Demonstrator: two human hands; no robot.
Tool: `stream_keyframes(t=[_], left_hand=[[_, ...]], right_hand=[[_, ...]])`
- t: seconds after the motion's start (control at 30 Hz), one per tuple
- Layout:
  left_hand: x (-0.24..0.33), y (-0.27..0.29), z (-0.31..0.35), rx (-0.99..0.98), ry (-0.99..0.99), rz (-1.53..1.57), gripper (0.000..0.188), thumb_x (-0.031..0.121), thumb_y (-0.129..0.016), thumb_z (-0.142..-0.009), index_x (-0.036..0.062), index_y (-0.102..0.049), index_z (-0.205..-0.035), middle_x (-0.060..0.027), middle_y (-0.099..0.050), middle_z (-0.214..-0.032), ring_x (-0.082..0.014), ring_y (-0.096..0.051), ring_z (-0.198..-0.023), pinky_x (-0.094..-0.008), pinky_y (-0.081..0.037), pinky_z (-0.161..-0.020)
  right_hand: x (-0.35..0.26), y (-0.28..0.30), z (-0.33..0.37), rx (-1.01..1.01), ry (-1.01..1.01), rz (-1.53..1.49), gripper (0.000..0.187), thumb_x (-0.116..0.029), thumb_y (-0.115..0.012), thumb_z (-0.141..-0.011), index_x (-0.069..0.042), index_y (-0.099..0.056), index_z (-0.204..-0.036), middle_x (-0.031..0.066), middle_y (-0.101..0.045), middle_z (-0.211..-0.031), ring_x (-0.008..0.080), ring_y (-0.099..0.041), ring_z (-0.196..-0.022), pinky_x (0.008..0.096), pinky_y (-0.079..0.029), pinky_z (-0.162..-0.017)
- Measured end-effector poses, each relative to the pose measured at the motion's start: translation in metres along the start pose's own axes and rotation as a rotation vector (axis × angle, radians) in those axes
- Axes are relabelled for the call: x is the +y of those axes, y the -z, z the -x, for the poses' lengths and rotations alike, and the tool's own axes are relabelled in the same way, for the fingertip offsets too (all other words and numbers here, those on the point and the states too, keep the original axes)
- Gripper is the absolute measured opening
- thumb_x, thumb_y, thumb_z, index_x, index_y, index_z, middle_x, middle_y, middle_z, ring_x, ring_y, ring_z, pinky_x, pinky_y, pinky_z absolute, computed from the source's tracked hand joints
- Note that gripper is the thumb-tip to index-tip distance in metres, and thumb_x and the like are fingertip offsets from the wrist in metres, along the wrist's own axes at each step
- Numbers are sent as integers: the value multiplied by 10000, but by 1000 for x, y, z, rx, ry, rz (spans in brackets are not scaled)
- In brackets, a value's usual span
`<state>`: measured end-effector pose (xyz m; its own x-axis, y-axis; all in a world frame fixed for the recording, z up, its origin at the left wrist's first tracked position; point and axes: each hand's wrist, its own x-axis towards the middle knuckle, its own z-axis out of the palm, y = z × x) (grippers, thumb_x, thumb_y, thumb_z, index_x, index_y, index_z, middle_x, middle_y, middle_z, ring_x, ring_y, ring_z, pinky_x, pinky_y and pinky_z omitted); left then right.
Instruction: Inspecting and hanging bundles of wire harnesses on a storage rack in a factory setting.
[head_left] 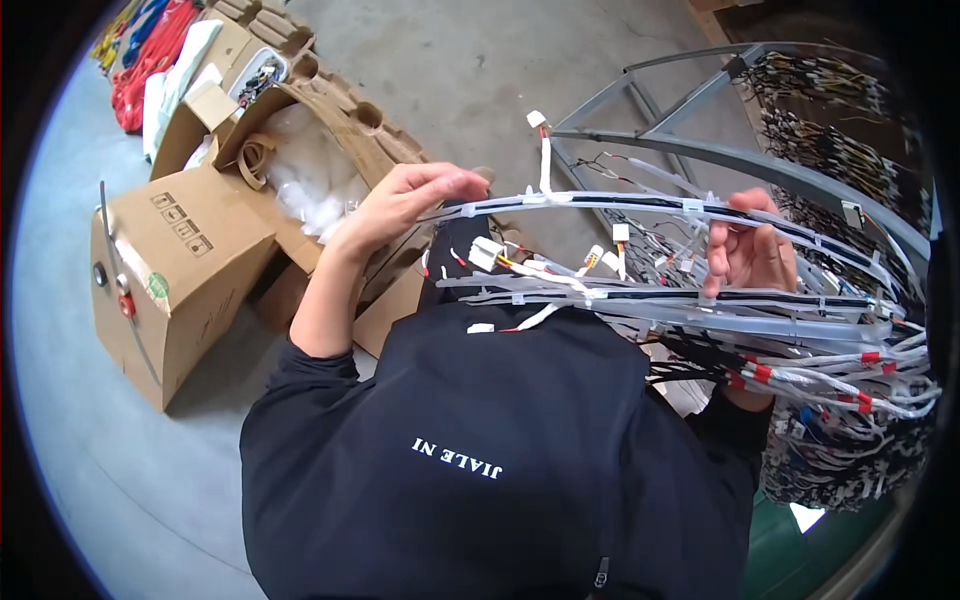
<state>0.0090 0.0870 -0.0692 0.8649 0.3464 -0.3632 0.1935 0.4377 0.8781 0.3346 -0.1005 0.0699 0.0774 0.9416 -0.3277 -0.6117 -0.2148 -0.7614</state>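
A long wire harness (610,201) in clear sleeving, with black and white wires inside, stretches across in front of my chest. My left hand (410,203) is closed around its left end, fingers together and pointing right. Farther along, my right hand (755,250) has its fingers curled around the same harness from behind. From the harness a short white branch rises to a white connector (537,119). Closer to my body lies a bundle of similar harnesses (660,297); my right fingertips reach down to it. White plugs (487,254) hang between the two.
On the right, a grey metal frame (690,150) carries many hanging wires (820,90). White cables with red bands (830,385) lie below it. To the left stand a closed cardboard box (190,270) and an open carton with clear plastic bags (310,170). Red bundles (150,75) lie farther back.
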Motion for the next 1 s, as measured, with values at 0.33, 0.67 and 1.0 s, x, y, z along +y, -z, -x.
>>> stream_keyframes(t=[0.33, 0.67, 1.0], left_hand=[[7, 5, 28, -40, 164, 170, 231, 104, -651, -908, -28, -681, -1096, -10, -662, -865, -55, -573, -763, -198, -451, -673], [10, -22, 9, 113, 32, -74, 280, 162, -649, -923, -23, -665, -1133, -35, -670, -983, -91, -587, -892, -246, -478, -794], [52, -64, -42, 303, -292, 647, 569, -19, -696, -827, -51, -415, -1321, -146, -658, -1084, -197, -652, -935, -315, -534, -860]], right_hand=[[8, -9, -7, -41, -90, -76, 466, -251, -544, -976, 37, -395, -1310, 231, -579, -999, 245, -649, -791, 367, -631, -640], [-6, -21, -23, 42, -344, 127, 159, -69, -668, -861, -32, -547, -959, 158, -614, -789, 103, -573, -527, 193, -489, -464], [-1, -36, -6, -21, -289, 108, 73, -29, -614, -893, 1, -576, -948, 159, -611, -769, 120, -592, -568, 197, -471, -435]])
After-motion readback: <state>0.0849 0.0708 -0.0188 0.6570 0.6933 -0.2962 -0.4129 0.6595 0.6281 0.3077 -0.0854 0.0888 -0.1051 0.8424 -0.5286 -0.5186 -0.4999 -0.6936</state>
